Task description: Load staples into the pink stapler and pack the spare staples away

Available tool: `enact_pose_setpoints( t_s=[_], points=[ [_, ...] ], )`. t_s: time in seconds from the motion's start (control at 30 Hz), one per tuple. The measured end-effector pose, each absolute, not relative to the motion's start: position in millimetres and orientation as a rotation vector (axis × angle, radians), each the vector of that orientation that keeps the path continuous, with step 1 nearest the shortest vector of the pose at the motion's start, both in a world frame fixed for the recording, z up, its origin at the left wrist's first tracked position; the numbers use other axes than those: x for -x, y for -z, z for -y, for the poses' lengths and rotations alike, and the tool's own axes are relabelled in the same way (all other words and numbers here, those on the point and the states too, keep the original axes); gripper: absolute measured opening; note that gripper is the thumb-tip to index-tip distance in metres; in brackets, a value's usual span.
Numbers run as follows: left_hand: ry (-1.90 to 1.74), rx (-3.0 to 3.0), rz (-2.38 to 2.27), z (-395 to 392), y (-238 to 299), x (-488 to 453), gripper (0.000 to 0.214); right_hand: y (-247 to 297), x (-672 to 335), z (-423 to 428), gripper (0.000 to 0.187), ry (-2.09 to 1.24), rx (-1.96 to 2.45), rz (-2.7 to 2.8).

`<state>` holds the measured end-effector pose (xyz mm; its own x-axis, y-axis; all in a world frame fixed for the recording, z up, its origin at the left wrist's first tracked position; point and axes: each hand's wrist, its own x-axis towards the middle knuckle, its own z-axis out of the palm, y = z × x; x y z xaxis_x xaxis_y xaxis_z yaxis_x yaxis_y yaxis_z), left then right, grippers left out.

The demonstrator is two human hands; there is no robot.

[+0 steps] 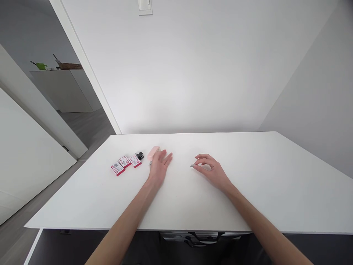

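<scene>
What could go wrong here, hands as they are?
1. The right hand holds a small grey strip by the fingertips only. It might slip onto the white table and be hard to spot.
2. The left hand lies open over the pink stapler. A nudge could push it into the black object.

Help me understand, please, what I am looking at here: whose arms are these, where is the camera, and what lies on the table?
There is no machine here. One camera, worn on a person's head, looks down at their own two bare arms. The left hand lies open on a pink stapler-like object. The right hand pinches a small grey metal piece, too small to identify for sure. Both are over a white table. Left of the pink object lie a small black clip and three little red-and-white boxes.
</scene>
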<state>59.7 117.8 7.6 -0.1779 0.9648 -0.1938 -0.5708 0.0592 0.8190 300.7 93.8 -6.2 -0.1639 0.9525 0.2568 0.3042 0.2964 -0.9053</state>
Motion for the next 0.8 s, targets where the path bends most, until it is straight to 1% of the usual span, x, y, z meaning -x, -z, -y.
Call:
enact_pose_setpoints(
  t_s=[0.1, 0.23, 0.37, 0.47, 0.53, 0.6, 0.67, 0.73, 0.8],
  points=[
    [-1.594, -0.666, -1.085, -122.1, -6.6, -49.9, 0.022, 7.0, -303.5, -94.5, 0.028, -0.910, 1.175, 1.659],
    [-1.577, -1.069, -1.353, -119.1, -3.0, -46.5, 0.018, 11.4, -305.8, -95.3, 0.034, -0.926, 1.201, 1.661],
    [-1.544, -1.290, -1.463, -107.1, -4.5, -42.8, 0.016, 17.0, -307.3, -96.9, 0.035, -0.942, 1.198, 1.637],
    [-1.527, -1.695, -1.639, -93.3, -10.2, -23.5, 0.013, 18.8, -307.3, -97.9, 0.034, -0.971, 1.202, 1.612],
    [-1.542, -2.043, -1.842, -84.7, -14.4, 1.7, 0.016, 18.4, -306.8, -97.9, 0.033, -0.990, 1.201, 1.601],
    [-1.577, -2.142, -2.073, -77.4, -18.3, 34.8, 0.023, 17.0, -306.1, -97.3, 0.033, -1.004, 1.191, 1.595],
    [-1.490, -2.118, -2.293, -71.1, -21.4, 70.9, 0.038, 15.2, -305.6, -96.3, 0.033, -1.011, 1.177, 1.592],
    [-1.253, -2.104, -2.425, -64.4, -23.5, 104.4, 0.056, 13.2, -305.0, -95.0, 0.032, -1.015, 1.162, 1.590],
    [-0.984, -2.094, -2.427, -56.8, -24.2, 130.5, 0.073, 11.5, -304.6, -93.5, 0.031, -1.023, 1.151, 1.591]
  ],
)
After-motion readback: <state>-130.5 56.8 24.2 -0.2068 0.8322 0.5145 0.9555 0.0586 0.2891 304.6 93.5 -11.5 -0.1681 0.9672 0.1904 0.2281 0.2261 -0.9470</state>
